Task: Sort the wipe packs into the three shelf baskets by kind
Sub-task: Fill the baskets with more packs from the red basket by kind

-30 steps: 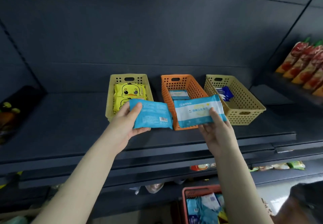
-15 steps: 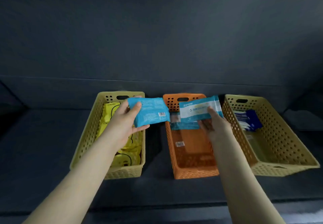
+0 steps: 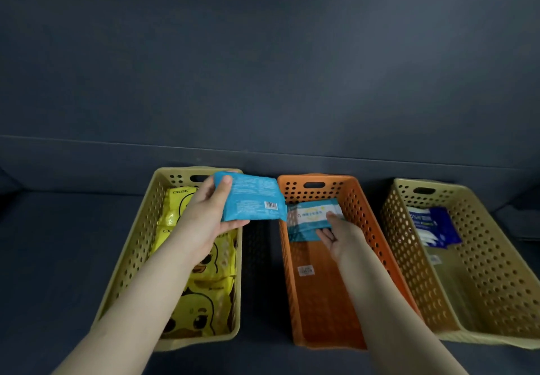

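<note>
Three baskets stand side by side on the dark shelf. The left tan basket point(image 3: 137, 246) holds yellow duck-print wipe packs point(image 3: 204, 292). My left hand point(image 3: 209, 216) grips a light blue wipe pack point(image 3: 251, 197), back side up with a barcode, above the gap between the left basket and the orange basket point(image 3: 362, 216). Inside the orange basket, at its far end, my right hand point(image 3: 336, 235) holds a blue-and-white wipe pack point(image 3: 311, 215) on top of another like it. The right tan basket point(image 3: 485, 272) contains dark blue packs point(image 3: 435, 225).
The shelf's dark back wall point(image 3: 263, 82) rises directly behind the baskets. A small white label point(image 3: 306, 271) lies on the orange basket's floor. Narrow strips of dark shelf point(image 3: 258, 272) separate the baskets.
The view moved closer over the baskets. My right hand lowered its blue-and-white pack into the orange basket's far end. My left hand kept its blue pack raised near the orange basket's left rim.
</note>
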